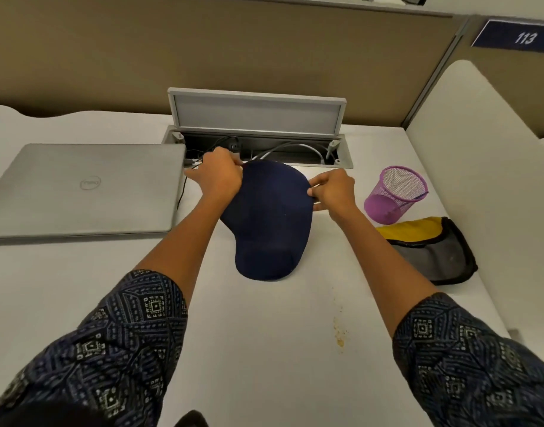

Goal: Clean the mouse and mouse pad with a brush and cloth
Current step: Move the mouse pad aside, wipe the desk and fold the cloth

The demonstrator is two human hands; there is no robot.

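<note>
A: Mouse pad (269, 223), all visible?
B: No. Left hand (219, 179) covers its far-left edge, forearm hides the left side. Right hand (333, 192) covers the right edge; can't tell fingertips under it.
A: Laptop (82, 188)?
B: Cut off by the pic's left edge.
A: Cloth (434, 251)?
B: Folded, inner layers hidden. Pen holder (395, 194) contents too thin to ID.
A: Cable tray (258, 152)?
B: Dark, plugs unclear.

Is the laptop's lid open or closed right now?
Closed. The laptop lies flat on the desk, lid down, logo facing up.
</note>
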